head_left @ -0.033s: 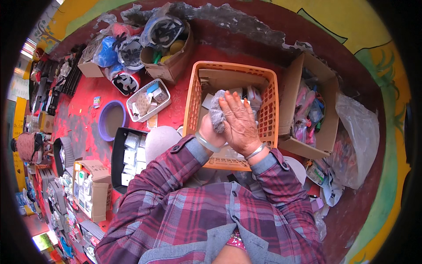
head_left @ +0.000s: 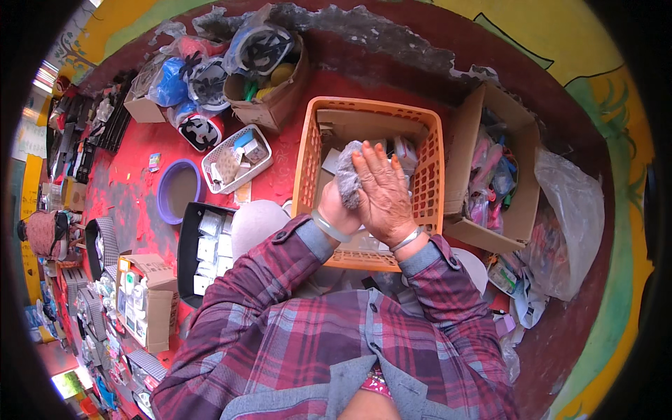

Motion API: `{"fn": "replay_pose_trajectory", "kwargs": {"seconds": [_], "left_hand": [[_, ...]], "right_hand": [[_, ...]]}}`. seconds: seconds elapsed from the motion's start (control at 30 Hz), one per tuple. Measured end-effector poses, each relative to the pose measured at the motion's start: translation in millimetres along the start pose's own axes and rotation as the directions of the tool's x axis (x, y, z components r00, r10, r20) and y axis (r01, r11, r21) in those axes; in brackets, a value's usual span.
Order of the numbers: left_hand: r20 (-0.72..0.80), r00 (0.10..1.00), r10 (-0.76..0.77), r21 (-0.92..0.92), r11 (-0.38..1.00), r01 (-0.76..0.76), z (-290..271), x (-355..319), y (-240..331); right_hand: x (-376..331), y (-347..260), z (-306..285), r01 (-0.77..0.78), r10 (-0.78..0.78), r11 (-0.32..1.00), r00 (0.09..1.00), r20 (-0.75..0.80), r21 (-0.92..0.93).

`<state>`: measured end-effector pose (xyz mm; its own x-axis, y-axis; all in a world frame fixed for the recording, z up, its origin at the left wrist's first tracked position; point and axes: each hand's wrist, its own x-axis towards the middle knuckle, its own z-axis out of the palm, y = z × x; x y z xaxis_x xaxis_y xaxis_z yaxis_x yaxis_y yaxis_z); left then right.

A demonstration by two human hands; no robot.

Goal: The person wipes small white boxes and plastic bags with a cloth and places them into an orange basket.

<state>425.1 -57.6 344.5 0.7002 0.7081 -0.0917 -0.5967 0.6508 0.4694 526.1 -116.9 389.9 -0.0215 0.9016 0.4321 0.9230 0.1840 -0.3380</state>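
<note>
1. Two hands meet over the orange basket (head_left: pixel 308 168), at twelve o'clock from your chest.
2. Your right hand (head_left: pixel 383 192) lies flat, fingers together and stretched out, palm pressed down on a grey fuzzy cloth (head_left: pixel 346 178).
3. Your left hand (head_left: pixel 336 210) sits under the right, mostly hidden; it cups the cloth from below, but you cannot tell how its fingers close.
4. That cloth sits between both palms, above the basket's middle, with its top end poking out at eleven o'clock from your right hand.
5. At three o'clock from the basket stands an open cardboard box (head_left: pixel 465 147) of packets.
6. At nine o'clock lie a white mesh tray (head_left: pixel 262 136) and a purple bowl (head_left: pixel 164 192).
7. At eight o'clock sits a black tray (head_left: pixel 183 245) of small white packs.
</note>
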Motion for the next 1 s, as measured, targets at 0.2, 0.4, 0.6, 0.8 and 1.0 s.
{"fn": "replay_pose_trajectory", "kwargs": {"seconds": [0.2,0.4,0.6,0.8,1.0], "left_hand": [[-0.017,0.998,-0.058,-0.135,0.989,0.056,29,1,7],[0.249,0.964,-0.093,-0.326,0.929,0.174,-21,16,18],[0.216,0.968,-0.127,-0.328,0.924,0.194,-11,1,0],[0.089,0.965,-0.246,-0.078,0.964,0.253,9,1,0],[0.103,0.982,-0.157,-0.012,0.987,0.159,35,-3,-2]], "right_hand": [[2,28,21,-0.200,0.226,0.966,0.961,-0.161,0.164],[-5,-10,7,0.030,-0.036,0.981,0.999,0.025,0.193],[4,2,0,0.088,-0.088,0.995,0.996,-0.003,0.041],[3,5,-1,-0.047,0.046,0.999,0.987,-0.155,-0.004],[6,19,5,-0.299,0.301,0.953,0.904,-0.303,0.054]]}}
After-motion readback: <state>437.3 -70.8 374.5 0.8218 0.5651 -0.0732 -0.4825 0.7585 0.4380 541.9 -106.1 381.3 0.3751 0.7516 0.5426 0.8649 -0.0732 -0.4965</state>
